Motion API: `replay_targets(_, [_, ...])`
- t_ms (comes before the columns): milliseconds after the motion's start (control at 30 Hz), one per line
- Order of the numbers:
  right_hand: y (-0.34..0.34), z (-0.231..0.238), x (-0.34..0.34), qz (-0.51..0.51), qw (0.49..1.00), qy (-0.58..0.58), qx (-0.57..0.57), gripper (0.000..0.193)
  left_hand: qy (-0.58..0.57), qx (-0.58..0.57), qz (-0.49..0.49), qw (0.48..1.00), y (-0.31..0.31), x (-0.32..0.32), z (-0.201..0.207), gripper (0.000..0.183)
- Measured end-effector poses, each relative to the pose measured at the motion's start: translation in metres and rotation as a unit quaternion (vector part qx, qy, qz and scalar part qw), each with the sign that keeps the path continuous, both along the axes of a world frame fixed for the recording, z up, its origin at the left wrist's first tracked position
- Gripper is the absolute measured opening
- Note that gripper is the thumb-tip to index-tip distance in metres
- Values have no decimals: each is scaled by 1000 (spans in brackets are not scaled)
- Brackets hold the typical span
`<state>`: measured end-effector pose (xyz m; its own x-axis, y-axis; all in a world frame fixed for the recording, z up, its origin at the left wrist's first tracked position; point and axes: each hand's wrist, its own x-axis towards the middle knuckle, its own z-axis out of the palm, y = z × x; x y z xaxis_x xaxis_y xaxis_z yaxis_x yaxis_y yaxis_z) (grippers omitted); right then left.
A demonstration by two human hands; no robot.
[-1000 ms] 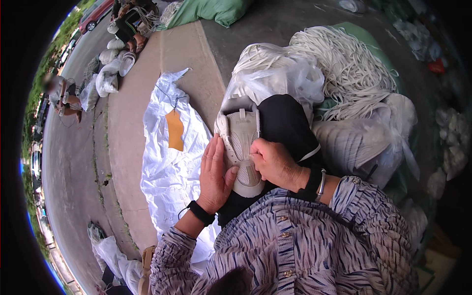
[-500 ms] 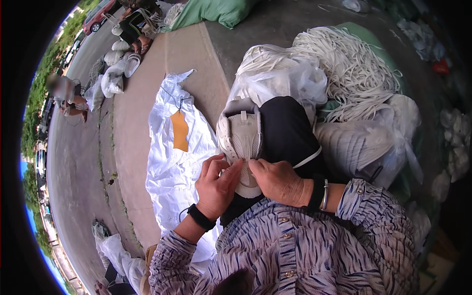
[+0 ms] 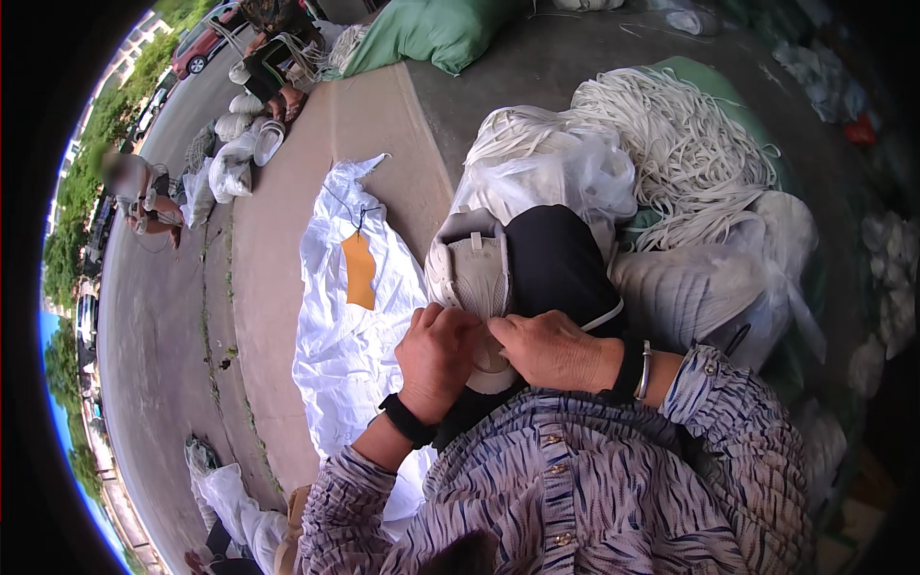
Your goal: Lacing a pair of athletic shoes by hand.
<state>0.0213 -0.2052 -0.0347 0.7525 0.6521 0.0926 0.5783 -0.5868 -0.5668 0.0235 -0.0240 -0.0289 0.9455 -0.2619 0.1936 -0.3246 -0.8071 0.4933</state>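
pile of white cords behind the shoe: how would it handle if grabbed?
The pile of white cords would probably be floppy: strands loop and droop over the sacks. Likely light for its bulk, since it lies loose and airy. It may snag, because the strands look tangled, so one pull could drag many along.

Daylight falls on an outdoor work spot beside a grey paved road (image 3: 153, 316) at left, lined with green trees (image 3: 72, 240) and a parked red car (image 3: 196, 43). A tan concrete kerb slab (image 3: 278, 240) runs from near to far, a white plastic sack with an orange tag (image 3: 359, 273) spread over it. A green stuffed sack (image 3: 431, 29) lies far off; heaps of white cord (image 3: 671, 134) fill the right.
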Motion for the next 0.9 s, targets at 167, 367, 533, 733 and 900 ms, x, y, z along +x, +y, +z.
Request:
replay_targets(167, [-13,6,3,-23,995,35,88,17,13,-56,-14,998,15,-5,2,14])
replay_targets(367, [-25,14,33,-124,953,159,226,37,136,-408,51,901,51,-23,-1,14])
replay_targets(533, [-21,34,66,-111,968,170,146,36,59,-453,73,886,41,-13,35,22])
replay_targets(733, [-13,43,68,-130,944,279,116,35,90,-608,178,768,50,8,63,18])
replay_targets(900, [-22,18,71,-128,991,13,24,33,71,-680,124,719,110,29,84,11])
